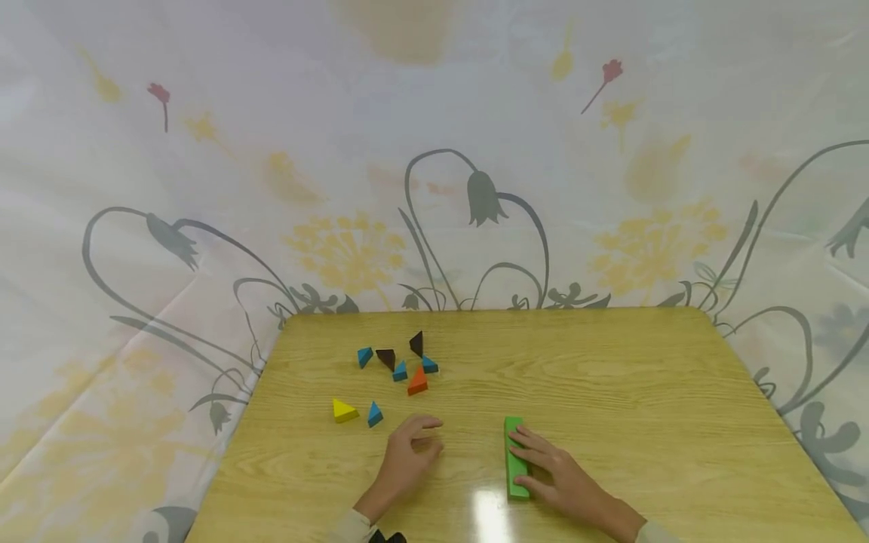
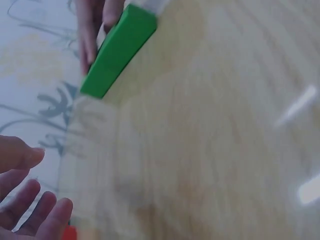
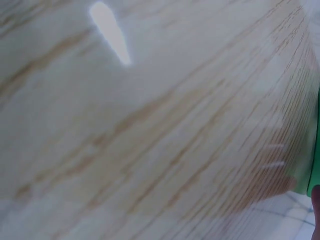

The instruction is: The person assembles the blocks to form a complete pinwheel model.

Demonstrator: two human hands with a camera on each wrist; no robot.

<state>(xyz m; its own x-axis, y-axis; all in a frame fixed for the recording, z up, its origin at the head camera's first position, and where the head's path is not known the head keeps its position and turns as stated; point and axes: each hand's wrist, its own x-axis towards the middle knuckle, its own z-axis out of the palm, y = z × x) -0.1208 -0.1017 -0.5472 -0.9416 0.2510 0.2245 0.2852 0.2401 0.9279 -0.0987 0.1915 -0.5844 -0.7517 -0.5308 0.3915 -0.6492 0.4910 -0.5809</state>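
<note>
A long green block (image 1: 515, 457) lies on the table right of centre, its length running away from me. My right hand (image 1: 558, 477) rests on it, with the fingers and thumb spread along its upper face. In the left wrist view, the green block (image 2: 120, 50) has fingers along one side. Only a strip of the green block (image 3: 315, 165) shows at the edge of the right wrist view. My left hand (image 1: 408, 455) is held over the table with nothing between thumb and fingers. Nearest to it is a blue triangular block (image 1: 375, 414).
A yellow triangular block (image 1: 345, 411) lies at the left. Farther back are a red-orange triangle (image 1: 418, 381), two dark ones, including this dark triangle (image 1: 387, 358), and several small blue triangles (image 1: 364, 357). A flowered cloth (image 1: 448, 113) hangs behind the wooden table (image 1: 611, 377).
</note>
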